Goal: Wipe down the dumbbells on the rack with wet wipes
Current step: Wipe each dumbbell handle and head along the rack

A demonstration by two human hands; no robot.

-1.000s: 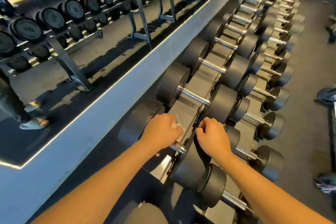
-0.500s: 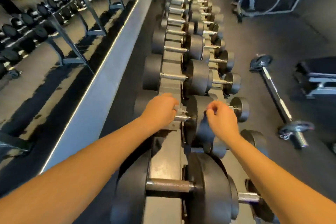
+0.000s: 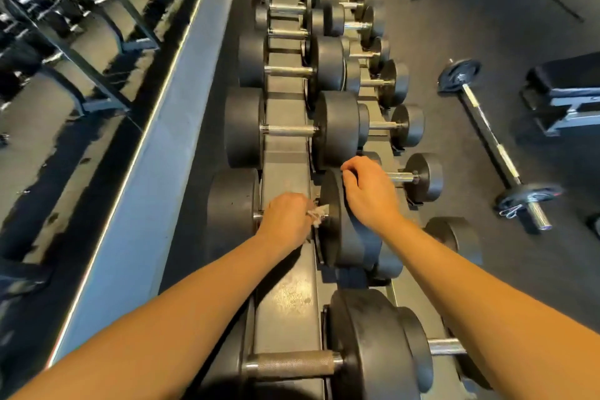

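A long rack [image 3: 285,172] carries two rows of black dumbbells with chrome handles, running away from me. My left hand [image 3: 285,221] is curled round the handle of a large dumbbell [image 3: 232,208] on the upper row, with a white wet wipe [image 3: 316,214] bunched under its fingers. The handle itself is hidden by that hand. My right hand [image 3: 367,191] rests over the top of the same dumbbell's right head [image 3: 344,237], fingers curled over its edge.
A mirrored wall [image 3: 81,75] with a grey ledge [image 3: 152,172] runs along the left. Another big dumbbell [image 3: 367,351] lies nearest me. On the dark floor at the right lie a loaded barbell [image 3: 493,143] and a bench [image 3: 565,91].
The view has swung from looking diagonally along the rack to looking straight down it. Both hands stay on the same dumbbell; the left hand with the wipe has shifted slightly along the handle.
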